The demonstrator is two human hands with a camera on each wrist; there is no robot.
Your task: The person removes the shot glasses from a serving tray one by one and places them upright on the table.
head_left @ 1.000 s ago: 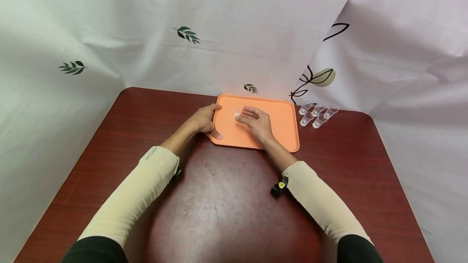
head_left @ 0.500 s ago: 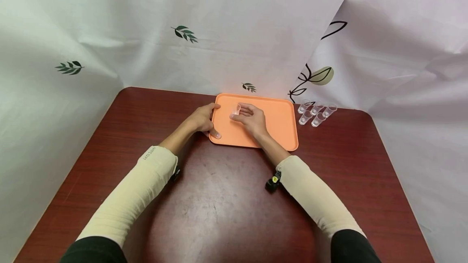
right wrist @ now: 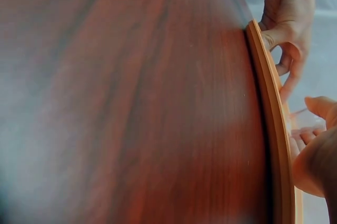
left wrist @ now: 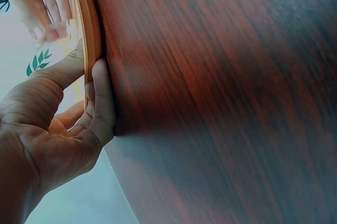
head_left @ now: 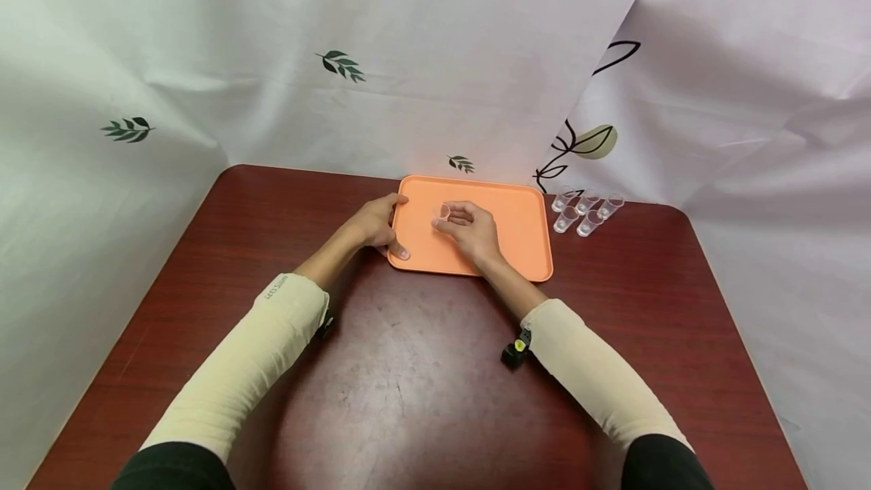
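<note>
An orange tray [head_left: 517,225] lies on the table near the back wall. My left hand [head_left: 374,223] grips its left edge. In the left wrist view, the thumb and a finger of the left hand [left wrist: 58,124] lie over the rim, while other fingers curl under it. Above the tray's left half, my right hand [head_left: 472,231] holds a small clear plastic cup [head_left: 442,212] between thumb and fingers. The right wrist view catches the right hand [right wrist: 318,153] at its edge, beyond the tray's rim [right wrist: 271,98]; the cup there is faint.
Several clear plastic cups [head_left: 589,224] stand grouped on the table just right of the tray. A dark red wooden table [head_left: 401,369] stretches toward me. White cloth [head_left: 408,97] with leaf prints hangs behind and at both sides.
The right hand's fingers, spread beside the small cup a second ago, have come in around it. The cup tilted half a second ago and now sits slightly lower in view. The left hand stays put.
</note>
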